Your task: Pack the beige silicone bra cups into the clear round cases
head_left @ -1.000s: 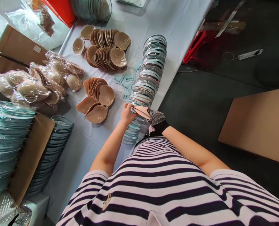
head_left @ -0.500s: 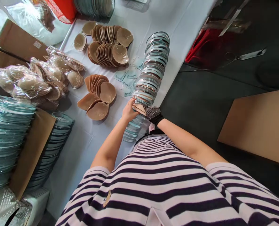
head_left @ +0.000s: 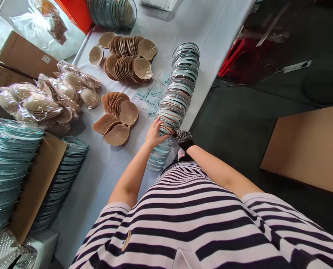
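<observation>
At one tall stack (head_left: pixel 180 87), two hands (head_left: pixel 155 133) seemingly press.

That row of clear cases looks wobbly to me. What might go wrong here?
1. The long stack of clear cases leans and lies close to the table edge; a push from the left hand or gloved right hand might spill it onto the floor.
2. A slide leftward could scatter the small labels and tan pads.

Stack of cases (head_left: pixel 180 86) on table (head_left: pixel 211 26), pads (head_left: pixel 117 119) to its left
</observation>
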Available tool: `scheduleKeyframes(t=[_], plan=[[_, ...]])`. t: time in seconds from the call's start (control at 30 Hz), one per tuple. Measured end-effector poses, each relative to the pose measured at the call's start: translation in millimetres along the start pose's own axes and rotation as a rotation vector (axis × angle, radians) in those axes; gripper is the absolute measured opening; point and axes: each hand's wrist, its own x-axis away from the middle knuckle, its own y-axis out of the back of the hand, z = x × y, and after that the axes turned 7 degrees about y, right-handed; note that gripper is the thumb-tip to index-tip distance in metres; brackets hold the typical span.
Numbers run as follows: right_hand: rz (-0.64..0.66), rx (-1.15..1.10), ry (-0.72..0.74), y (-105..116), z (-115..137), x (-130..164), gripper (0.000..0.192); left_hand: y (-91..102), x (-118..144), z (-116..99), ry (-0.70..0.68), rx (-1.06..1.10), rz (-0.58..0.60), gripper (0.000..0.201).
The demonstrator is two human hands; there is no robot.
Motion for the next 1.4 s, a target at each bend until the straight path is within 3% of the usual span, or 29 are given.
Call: scheduleKeyframes(t=[0.13, 0.27, 0.37, 0.5, 0.63, 0.73, 0.93, 1.03, 1.23, 1.4], plan=[[0.002, -0.338, -0.121, 0, -2, -2, 0.016, 1.3, 0, -3, -0.023, -0.016, 0.001, 0.05], [0.136, -0.785, -0.109, 0, -9, 4, 0.022, 1.4, -2, -7, -0.039, -0.033, -0.015, 0.042], [0.063, -0.907, -0.114, -9, -12, 5, 0.029, 0.3, -4, -8, -0.061, -0.046, -0.026, 0.041], [-0.122, -0.868, -0.184, -24, -9, 0, 0.036, -2.3, -5, -8, -0.024, -0.063, -0.009, 0.024], [-0.102, -0.692, -0.212, -25, -9, 0, 0.033, -4.6, -7, -9, 0.038, -0.028, -0.033, 0.021], [-0.084, -0.714, -0.19, -22, -9, 4, 0.031, -5.2, -9, -10, 0.046, 0.002, -0.054, 0.017], [-0.21, -0.514, -0.208, -21, -6, -2, 0.026, -7.9, -11, -8, 0.047, 0.005, -0.074, 0.012], [-0.163, -0.42, -0.208, -12, -2, -9, 0.022, -11.0, -10, -5, 0.029, -0.016, -0.101, 0.012], [0.112, -0.575, -0.123, 16, -7, -6, 0.015, -16.1, -9, -6, -0.024, -0.051, -0.186, 0.016], [0.15, -0.56, 0.004, 24, -17, -13, 0.009, -17.9, -9, -11, -0.028, -0.087, -0.204, 0.018]])
